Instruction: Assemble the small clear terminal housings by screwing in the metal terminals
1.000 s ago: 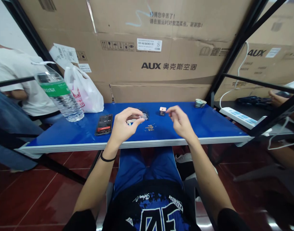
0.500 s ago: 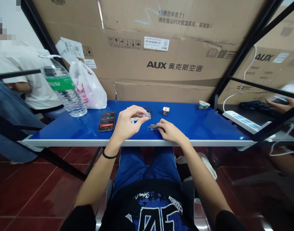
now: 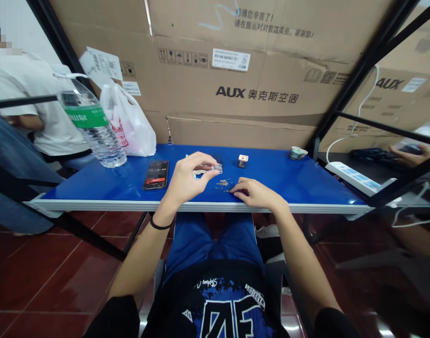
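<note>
My left hand [image 3: 190, 177] is raised over the blue table, thumb and fingers closed on a small clear plastic piece [image 3: 218, 168]. Something pale lies behind this hand, mostly hidden by it. Close to the table's front edge, my right hand [image 3: 252, 192] rests with its fingertips pressed together at the tabletop. A tiny bit shows at those fingertips, too small to name. Several small metallic-looking bits [image 3: 222, 183] lie in a loose scatter between the two hands. Behind them stands a small dark box with a pinkish top [image 3: 242, 161].
A phone [image 3: 156, 175] lies left of my hands. Further left are a large water bottle [image 3: 95, 126] and a white plastic bag [image 3: 132, 126]. A crumpled item [image 3: 297, 153] sits at the back right. Cardboard boxes [image 3: 257, 112] stand behind the blue table [image 3: 327, 188]. Other people are at both sides.
My right hand has drawn back from the scattered bits, slightly right and toward the front edge. The bits show more fully now. My left hand has stayed nearly in place with the plastic piece.
</note>
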`<action>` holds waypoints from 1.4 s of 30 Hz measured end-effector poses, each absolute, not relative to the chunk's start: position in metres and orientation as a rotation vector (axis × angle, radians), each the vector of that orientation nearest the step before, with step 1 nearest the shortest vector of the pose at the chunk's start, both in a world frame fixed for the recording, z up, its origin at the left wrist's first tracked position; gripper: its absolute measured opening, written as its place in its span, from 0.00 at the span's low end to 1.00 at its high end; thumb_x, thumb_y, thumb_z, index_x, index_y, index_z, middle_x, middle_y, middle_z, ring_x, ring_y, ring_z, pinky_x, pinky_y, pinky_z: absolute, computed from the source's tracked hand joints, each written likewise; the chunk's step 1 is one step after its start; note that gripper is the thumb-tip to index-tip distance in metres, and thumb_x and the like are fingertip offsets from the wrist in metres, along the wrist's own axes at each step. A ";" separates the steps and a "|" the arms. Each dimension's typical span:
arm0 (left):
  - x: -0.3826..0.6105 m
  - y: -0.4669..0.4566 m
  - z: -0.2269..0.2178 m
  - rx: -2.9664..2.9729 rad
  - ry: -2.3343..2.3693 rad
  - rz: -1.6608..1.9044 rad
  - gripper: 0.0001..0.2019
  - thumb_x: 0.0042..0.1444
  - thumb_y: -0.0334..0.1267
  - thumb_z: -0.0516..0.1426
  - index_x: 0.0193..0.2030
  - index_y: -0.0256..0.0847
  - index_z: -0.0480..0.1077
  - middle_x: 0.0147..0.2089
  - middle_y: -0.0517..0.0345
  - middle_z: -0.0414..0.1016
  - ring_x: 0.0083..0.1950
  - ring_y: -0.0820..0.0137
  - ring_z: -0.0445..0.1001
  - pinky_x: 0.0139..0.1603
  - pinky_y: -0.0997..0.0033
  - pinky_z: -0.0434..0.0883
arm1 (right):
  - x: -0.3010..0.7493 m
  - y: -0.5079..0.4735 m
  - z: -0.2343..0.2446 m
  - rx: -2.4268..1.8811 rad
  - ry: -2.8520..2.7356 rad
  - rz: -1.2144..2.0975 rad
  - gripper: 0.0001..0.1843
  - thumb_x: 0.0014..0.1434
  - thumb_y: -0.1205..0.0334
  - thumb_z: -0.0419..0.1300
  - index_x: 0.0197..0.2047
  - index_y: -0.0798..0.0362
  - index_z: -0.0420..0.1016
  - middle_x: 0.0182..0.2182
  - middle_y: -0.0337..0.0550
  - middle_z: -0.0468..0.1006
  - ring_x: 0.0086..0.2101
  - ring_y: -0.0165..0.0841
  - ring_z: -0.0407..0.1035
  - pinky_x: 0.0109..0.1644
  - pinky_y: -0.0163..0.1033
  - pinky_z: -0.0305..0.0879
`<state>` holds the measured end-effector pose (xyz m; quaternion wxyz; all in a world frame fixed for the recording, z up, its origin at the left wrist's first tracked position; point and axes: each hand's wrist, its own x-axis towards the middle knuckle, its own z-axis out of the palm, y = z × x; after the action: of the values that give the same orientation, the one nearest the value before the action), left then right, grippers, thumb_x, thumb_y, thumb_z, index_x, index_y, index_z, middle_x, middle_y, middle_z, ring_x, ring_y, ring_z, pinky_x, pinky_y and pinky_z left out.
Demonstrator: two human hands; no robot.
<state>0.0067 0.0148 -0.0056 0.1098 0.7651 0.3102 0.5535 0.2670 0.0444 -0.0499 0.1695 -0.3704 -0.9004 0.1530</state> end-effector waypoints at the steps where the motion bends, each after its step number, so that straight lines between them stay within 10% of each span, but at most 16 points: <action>1: 0.007 0.015 -0.006 2.250 0.907 1.624 0.03 0.61 0.34 0.66 0.42 0.39 0.81 0.47 0.52 0.84 0.44 0.67 0.84 0.47 0.67 0.86 | 0.268 0.044 -0.050 -1.048 -2.556 0.431 0.15 0.72 0.67 0.58 0.54 0.51 0.86 0.44 0.47 0.80 0.42 0.37 0.76 0.52 0.44 0.72; 27: 0.007 0.014 -0.007 2.275 0.878 1.557 0.04 0.63 0.33 0.66 0.44 0.38 0.82 0.48 0.52 0.84 0.45 0.67 0.84 0.49 0.67 0.85 | 0.253 0.058 -0.068 -1.088 -2.379 0.160 0.07 0.68 0.68 0.58 0.42 0.54 0.78 0.42 0.48 0.76 0.39 0.36 0.71 0.46 0.40 0.64; 42: 0.013 0.008 -0.005 2.409 0.718 1.506 0.05 0.65 0.33 0.66 0.46 0.39 0.81 0.48 0.52 0.83 0.46 0.68 0.84 0.48 0.68 0.85 | 0.247 0.015 -0.026 -0.885 -1.826 0.686 0.09 0.66 0.57 0.62 0.36 0.52 0.73 0.28 0.36 0.69 0.26 0.28 0.58 0.31 0.37 0.54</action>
<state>0.0130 0.0083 -0.0052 0.1055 0.8175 0.2436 0.5111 0.2474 0.0153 -0.0262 0.4792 -0.3625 -0.7482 0.2813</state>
